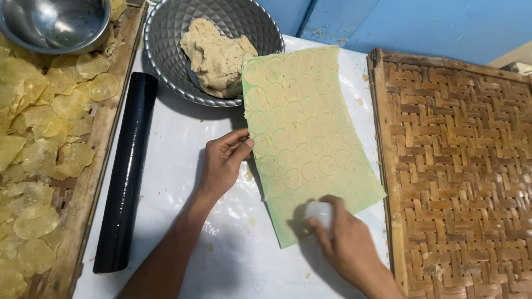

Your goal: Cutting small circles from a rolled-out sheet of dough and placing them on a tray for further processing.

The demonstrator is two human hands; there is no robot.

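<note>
A thin sheet of rolled dough on a green mat [307, 138] lies tilted on the white table cover [183, 149], marked with several pressed circles. My left hand [221, 160] rests on the mat's left edge, fingertips touching it. My right hand [343, 241] grips a small white round cutter [318, 212] pressed onto the sheet's near corner. A lump of beige dough [216, 55] sits in a grey patterned bowl [166, 61] just beyond the mat.
A black rolling pin [124, 171] lies to the left of my left arm. A woven tray [94, 149] at far left holds several thin yellow discs [39, 138] and a steel bowl [55, 22]. Another woven bamboo tray [460, 166] sits on the right.
</note>
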